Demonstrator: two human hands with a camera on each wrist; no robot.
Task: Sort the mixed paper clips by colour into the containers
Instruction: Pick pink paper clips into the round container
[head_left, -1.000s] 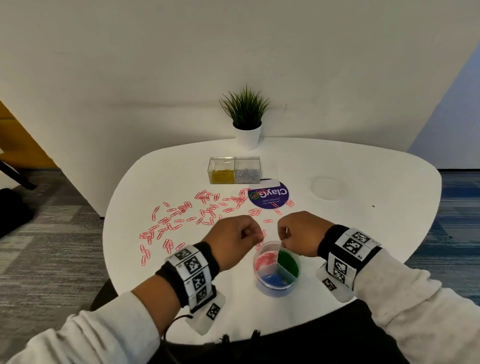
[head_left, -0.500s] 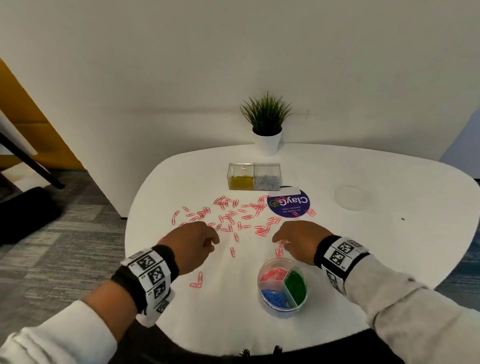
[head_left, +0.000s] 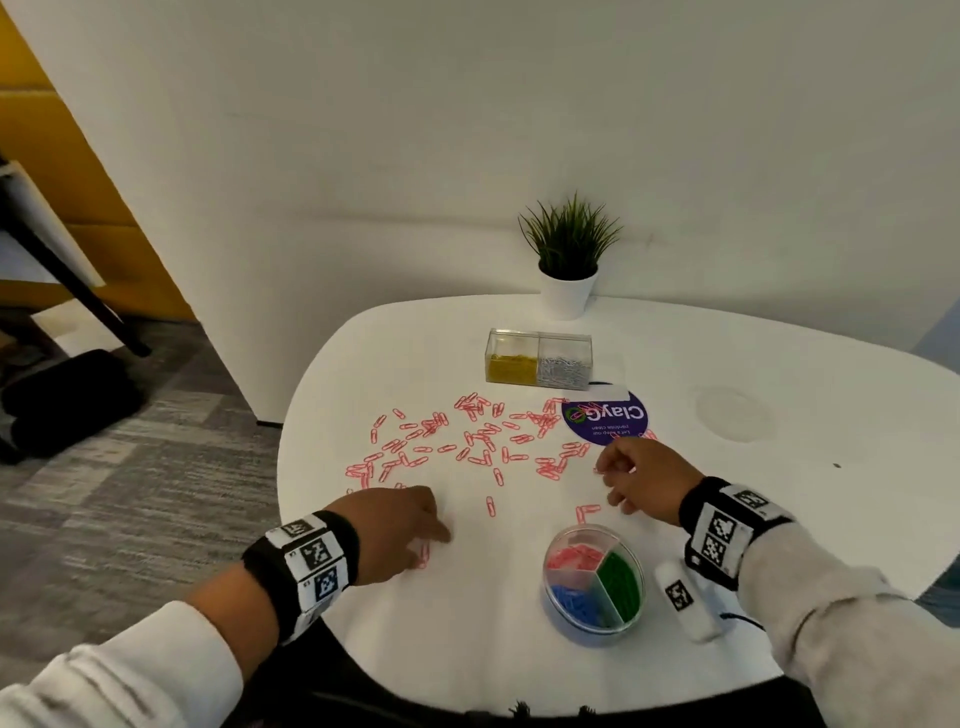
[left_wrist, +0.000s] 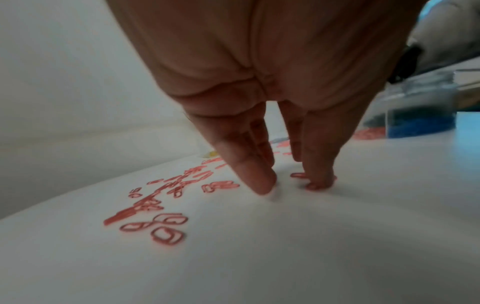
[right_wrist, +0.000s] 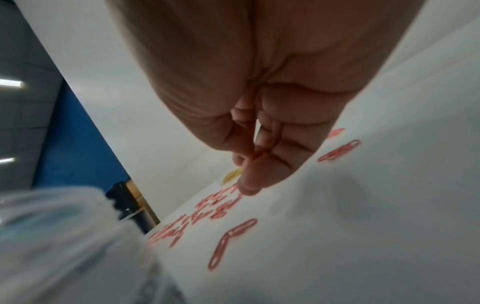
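Pink paper clips (head_left: 470, 439) lie scattered across the white table (head_left: 467, 649). A round clear container (head_left: 618, 621) near the front holds pink, green and blue clips in three sections. My left hand (head_left: 434, 543) reaches down with straight fingers; its fingertips (left_wrist: 319, 182) press on a pink clip (left_wrist: 298, 175) on the table. My right hand (head_left: 605, 480), beyond the round container, has curled fingers, and in the right wrist view a bit of pink clip (right_wrist: 259, 154) shows pinched between them. Two more clips (head_left: 587, 512) lie just below that hand.
A clear two-part box (head_left: 537, 358) with yellow and silver clips stands at the back. A purple round sticker (head_left: 605, 418) lies to its front right, and a potted plant (head_left: 569, 260) stands by the wall. The table's left edge is close to the left wrist.
Both hands have left the round container. The left hand moved left and down onto clips near the front; the right hand moved forward to the clips by the purple sticker.
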